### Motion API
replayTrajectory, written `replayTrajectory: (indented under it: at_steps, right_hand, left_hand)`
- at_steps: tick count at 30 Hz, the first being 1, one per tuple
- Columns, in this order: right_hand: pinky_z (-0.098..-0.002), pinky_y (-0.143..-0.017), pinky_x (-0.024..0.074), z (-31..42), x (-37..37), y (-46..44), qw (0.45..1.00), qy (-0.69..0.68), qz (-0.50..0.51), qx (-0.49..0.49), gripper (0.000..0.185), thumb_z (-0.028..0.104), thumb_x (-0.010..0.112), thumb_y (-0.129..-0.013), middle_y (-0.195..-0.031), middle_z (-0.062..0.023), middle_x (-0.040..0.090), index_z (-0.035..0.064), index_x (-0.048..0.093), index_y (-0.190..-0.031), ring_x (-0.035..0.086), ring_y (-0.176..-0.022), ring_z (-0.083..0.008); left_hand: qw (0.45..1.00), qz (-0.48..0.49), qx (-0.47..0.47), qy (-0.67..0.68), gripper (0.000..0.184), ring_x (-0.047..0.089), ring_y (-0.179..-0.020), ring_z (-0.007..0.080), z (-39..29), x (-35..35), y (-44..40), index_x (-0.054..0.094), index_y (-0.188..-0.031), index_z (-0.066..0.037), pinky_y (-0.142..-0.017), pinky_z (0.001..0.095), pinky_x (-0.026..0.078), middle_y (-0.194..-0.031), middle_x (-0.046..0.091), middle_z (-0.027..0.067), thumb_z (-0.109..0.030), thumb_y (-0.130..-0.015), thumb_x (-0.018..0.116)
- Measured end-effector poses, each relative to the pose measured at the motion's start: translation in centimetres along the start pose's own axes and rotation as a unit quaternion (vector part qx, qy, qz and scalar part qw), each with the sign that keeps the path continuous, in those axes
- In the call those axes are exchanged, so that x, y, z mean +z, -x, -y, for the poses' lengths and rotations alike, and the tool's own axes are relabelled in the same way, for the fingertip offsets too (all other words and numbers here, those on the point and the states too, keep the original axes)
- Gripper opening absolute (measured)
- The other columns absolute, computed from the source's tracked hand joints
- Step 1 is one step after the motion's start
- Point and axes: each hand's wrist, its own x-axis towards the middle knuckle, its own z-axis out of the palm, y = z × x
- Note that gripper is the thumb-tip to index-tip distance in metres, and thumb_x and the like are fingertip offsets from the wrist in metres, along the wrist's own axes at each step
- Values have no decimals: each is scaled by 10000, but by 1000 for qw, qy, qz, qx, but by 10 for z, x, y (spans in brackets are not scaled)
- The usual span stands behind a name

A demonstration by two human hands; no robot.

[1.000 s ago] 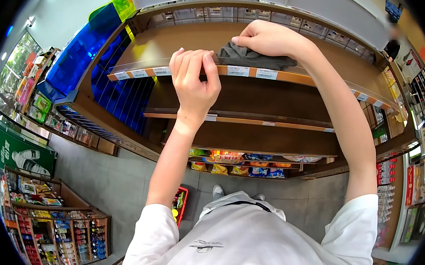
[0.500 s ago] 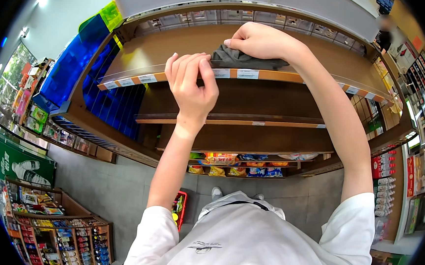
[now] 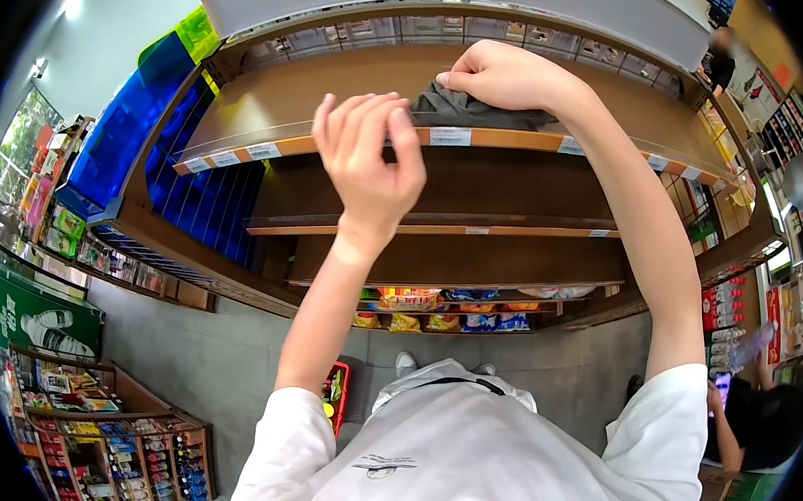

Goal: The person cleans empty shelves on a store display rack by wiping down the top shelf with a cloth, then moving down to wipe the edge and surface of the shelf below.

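Observation:
A dark grey cloth (image 3: 472,112) lies bunched on the top shelf (image 3: 339,77), along its front edge. My right hand (image 3: 507,74) is closed on the cloth from above, with thumb and fingers pinching its upper part. My left hand (image 3: 369,160) is in front of the shelf edge, just left of the cloth. Its fingers are loosely bent, thumb apart, and nothing shows in them; the fingertips are slightly blurred. Whether they touch the clear front guard I cannot tell. White price labels (image 3: 449,137) line the orange strip below the cloth.
Lower shelves (image 3: 499,192) sit beneath, with bagged snacks (image 3: 407,299) near the floor. A red basket (image 3: 341,397) stands by my feet. Blue panels (image 3: 131,129) flank the shelf's left end. At right, a person (image 3: 762,420) holds a phone (image 3: 721,389); another person (image 3: 720,63) is farther back.
My left hand has shifted slightly right and its fingers have loosened. The right hand stays on the cloth. A person with a phone has come into view at the lower right.

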Motion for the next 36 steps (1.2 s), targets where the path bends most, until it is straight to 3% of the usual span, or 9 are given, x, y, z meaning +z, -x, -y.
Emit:
replayTrajectory:
  at_steps: [10, 16, 18, 21, 23, 24, 27, 29, 36]
  right_hand:
    - [-353, -638, 442, -4, -5, 10, 1000, -8, 2, 18, 505, 442, 592, -995, -659, -58, 552, -47, 709, -947, 486, -642, -151]
    - [-348, -610, 420, -24, -10, 20, 999, -8, -3, 42, 509, 440, 581, -1005, -624, -36, 507, -45, 700, -903, 454, -616, -138]
    - [-346, -605, 416, -27, -9, 20, 999, -17, -10, 29, 510, 440, 581, -1005, -617, -32, 497, -44, 698, -895, 449, -612, -135]
    - [-348, -598, 416, -22, -13, 21, 1000, -22, -3, 6, 505, 432, 581, -1006, -611, -31, 492, -46, 698, -892, 448, -606, -131]
    - [-400, -846, 527, -19, -15, 20, 999, -18, 28, 28, 441, 409, 582, -984, -984, -194, 733, 12, 757, -1061, 689, -901, -300]
    - [-400, -846, 527, -20, -14, 20, 999, -18, 28, 28, 441, 409, 582, -984, -984, -194, 733, 12, 757, -1061, 689, -901, -300]
    - [-411, -821, 524, -24, -14, 23, 999, -30, 12, 5, 438, 403, 578, -987, -940, -187, 728, 7, 757, -1042, 680, -862, -297]
    - [-366, -567, 376, -23, -14, 25, 1000, -17, 2, 9, 511, 420, 575, -1005, -586, -33, 446, -37, 643, -788, 406, -568, -145]
    - [-379, -563, 364, -51, -15, 35, 1000, -28, -5, 14, 518, 413, 566, -1009, -575, -35, 405, -45, 619, -773, 378, -567, -153]
  left_hand:
    - [999, 5, 10, 39, 133, 668, -913, 236, 0, 5, 9, 721, -930, -46, -1014, 433, 430, -939, 734, 60, -36, -935, 589]
    - [999, -7, 11, 33, 121, 668, -889, 237, -1, 7, 10, 716, -929, -45, -1012, 434, 432, -931, 729, 62, -33, -932, 596]
    - [999, 15, -23, 39, 106, 650, -978, 263, -4, 7, 10, 708, -933, -45, -1063, 465, 396, -942, 724, 63, -45, -930, 602]
    - [1000, 12, 5, -18, 69, 589, -1080, 298, -22, 14, 5, 675, -940, -53, -1110, 529, 338, -968, 695, 65, -62, -882, 639]
    - [1000, 24, 14, 7, 132, 567, -1117, 330, -39, 28, 12, 651, -998, -53, -1132, 560, 308, -1027, 658, 88, -84, -869, 655]
    - [999, 19, -3, 26, 113, 580, -1092, 321, -44, 33, 14, 646, -997, -43, -1130, 545, 314, -1022, 665, 95, -68, -887, 640]
    - [999, 14, -15, 36, 91, 606, -1022, 299, -40, 38, 17, 634, -994, -31, -1108, 518, 341, -1013, 664, 105, -32, -904, 622]
    - [1000, 9, -2, 25, 98, 611, -994, 289, -39, 36, 17, 642, -1000, -37, -1091, 507, 357, -1003, 668, 99, -18, -908, 612]
    - [1000, 16, -4, 12, 117, 617, -963, 258, -35, 37, 19, 662, -995, -61, -1088, 501, 359, -969, 645, 70, -23, -887, 636]
